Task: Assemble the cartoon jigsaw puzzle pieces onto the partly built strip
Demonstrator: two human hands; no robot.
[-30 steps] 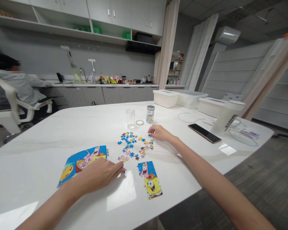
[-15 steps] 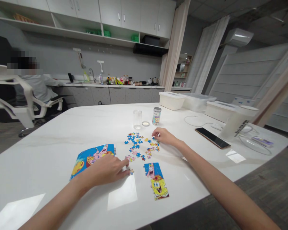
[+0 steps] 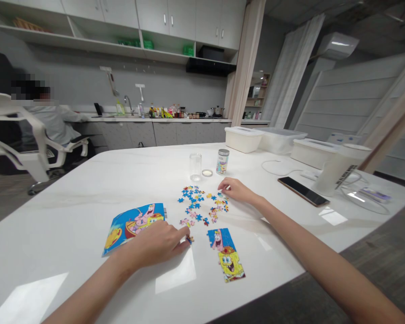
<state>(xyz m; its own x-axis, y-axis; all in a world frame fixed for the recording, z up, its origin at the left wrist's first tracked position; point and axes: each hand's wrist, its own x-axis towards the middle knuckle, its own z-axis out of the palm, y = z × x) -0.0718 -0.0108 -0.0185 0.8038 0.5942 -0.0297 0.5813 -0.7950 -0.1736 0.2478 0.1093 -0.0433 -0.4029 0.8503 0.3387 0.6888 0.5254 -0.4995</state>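
My left hand (image 3: 164,238) rests low over the table with thumb and forefinger pinched on a small jigsaw piece (image 3: 189,239), mostly covered by the fingertips. To its right lies a joined strip of jigsaw (image 3: 231,261), showing a pink starfish above a yellow sponge character. Loose jigsaw pieces (image 3: 194,198), mainly blue, are scattered beyond. My right hand (image 3: 236,189) is at the right edge of these pieces, its fingers curled together; what they hold, if anything, is hidden. A picture sheet (image 3: 121,229) with the same characters lies partly under my left hand and forearm.
Behind the pieces stand a clear jar (image 3: 195,167), a metal-rimmed lid (image 3: 207,173) and a printed can (image 3: 222,162). A phone (image 3: 303,191), a tall white cup (image 3: 340,171), cables and lidded bins (image 3: 243,139) are on the right. A person (image 3: 50,121) sits at far left.
My left fingertips have moved slightly right and closed over the small jigsaw piece. My right hand stays almost in place by the loose pieces. The whole view has shifted a little.
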